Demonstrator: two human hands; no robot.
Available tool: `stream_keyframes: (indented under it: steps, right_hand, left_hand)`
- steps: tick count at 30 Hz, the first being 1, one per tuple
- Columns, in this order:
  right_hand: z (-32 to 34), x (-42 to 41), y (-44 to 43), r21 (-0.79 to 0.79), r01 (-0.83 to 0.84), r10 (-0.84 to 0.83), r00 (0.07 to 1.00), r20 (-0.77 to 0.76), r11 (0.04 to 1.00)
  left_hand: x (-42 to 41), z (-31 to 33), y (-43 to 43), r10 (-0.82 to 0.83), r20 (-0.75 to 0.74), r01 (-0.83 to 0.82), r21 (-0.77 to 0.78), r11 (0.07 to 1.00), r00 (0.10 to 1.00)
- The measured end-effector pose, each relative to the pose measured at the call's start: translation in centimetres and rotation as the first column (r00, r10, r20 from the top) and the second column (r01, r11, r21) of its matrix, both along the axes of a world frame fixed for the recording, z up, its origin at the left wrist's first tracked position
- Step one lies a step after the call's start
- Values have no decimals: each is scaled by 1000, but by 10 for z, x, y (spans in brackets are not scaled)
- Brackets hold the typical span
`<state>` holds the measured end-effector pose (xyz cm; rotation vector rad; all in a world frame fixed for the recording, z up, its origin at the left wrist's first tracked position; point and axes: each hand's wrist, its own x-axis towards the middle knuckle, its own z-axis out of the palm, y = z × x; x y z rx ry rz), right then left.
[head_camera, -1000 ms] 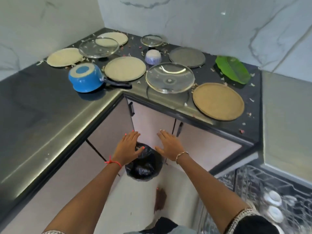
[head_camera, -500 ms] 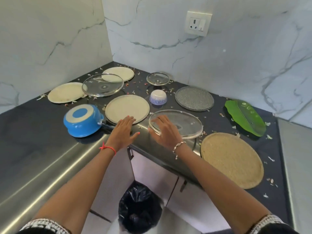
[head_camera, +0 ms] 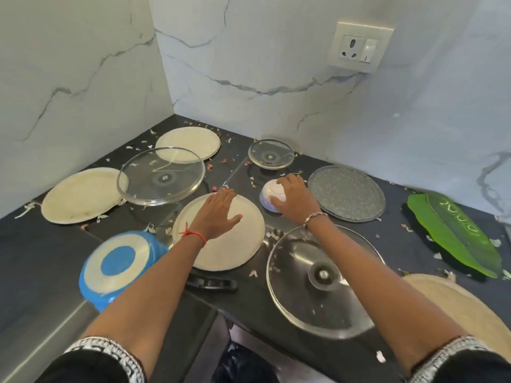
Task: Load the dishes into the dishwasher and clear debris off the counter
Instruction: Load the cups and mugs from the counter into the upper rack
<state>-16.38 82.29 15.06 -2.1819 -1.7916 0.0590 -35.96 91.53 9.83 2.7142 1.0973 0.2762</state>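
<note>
Grasping the upturned bowl (head_camera: 268,191) just right of the cream plate (head_camera: 229,252), right grip (head_camera: 293,201) curled, left grip (head_camera: 218,212) released over that plate

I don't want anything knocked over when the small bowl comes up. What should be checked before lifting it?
1. Grip on the small bowl: ok, the right hand curls its fingers round it.
2. Bowl's contents: cannot tell, it sits upside down.
3. Left hand free: ok, open over the cream plate.
4. Right forearm clear of the large glass lid: cannot tell, it crosses above the lid.
5. Counter free of debris: not ok, scraps lie scattered on it.
</note>
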Motion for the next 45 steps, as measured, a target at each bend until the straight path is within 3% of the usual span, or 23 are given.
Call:
stream_keyframes:
  steps: [5,11,16,28,45]
  right_hand:
    - [-22,19,50,-289,115,-121,993,0,950]
    - [-43,29,78,-519,115,-227,961,-159,847]
    - [-45,32,86,-510,127,-242,956,-165,851]
    - [-41,35,81,-451,145,-260,944,-204,880]
    - [41,35,-24,-254,117,-181,951,-250,960]
  left_hand:
    - [29,-7,54,-35,-88,27,-89,996,996]
    - [57,-17,91,-116,-220,68,-214,974,969]
    - [70,-28,103,-149,-286,68,-275,959,946]
    - [74,-22,102,-118,-320,43,-233,972,940]
    - [55,42,0,-51,-135,45,-45,998,990]
